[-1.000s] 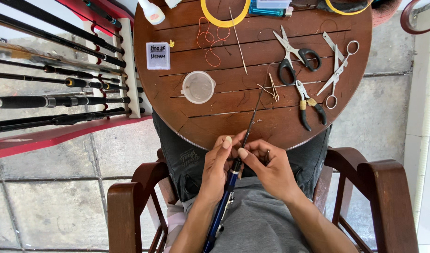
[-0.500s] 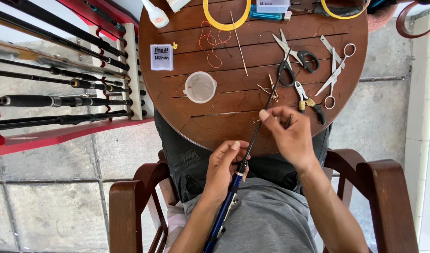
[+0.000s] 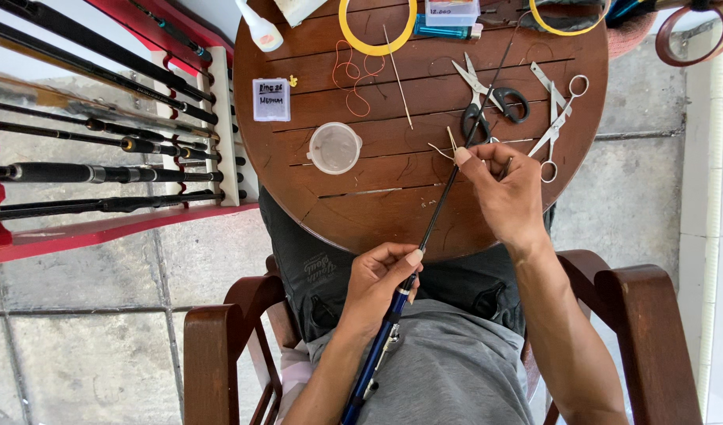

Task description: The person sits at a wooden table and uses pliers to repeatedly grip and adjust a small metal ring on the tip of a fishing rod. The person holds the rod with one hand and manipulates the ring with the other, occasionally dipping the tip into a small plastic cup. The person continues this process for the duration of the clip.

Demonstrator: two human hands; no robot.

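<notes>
While gripped, slim glossy rod (image 3: 424, 236) tapers.

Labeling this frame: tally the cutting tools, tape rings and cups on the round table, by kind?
Scissors: 1
Silver forceps-style scissors: 1
Yellow tape rings: 2
Clear plastic cup: 1
Total: 5

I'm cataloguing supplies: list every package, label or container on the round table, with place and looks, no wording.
Small packet: table's left side, square, clear with white handwritten label.
Plastic box: top edge, rectangular, clear with pale blue and pink contents and a label.
Glue bottle: upper left rim, white, nozzle tip.
Round cup: left of centre, translucent white.
</notes>
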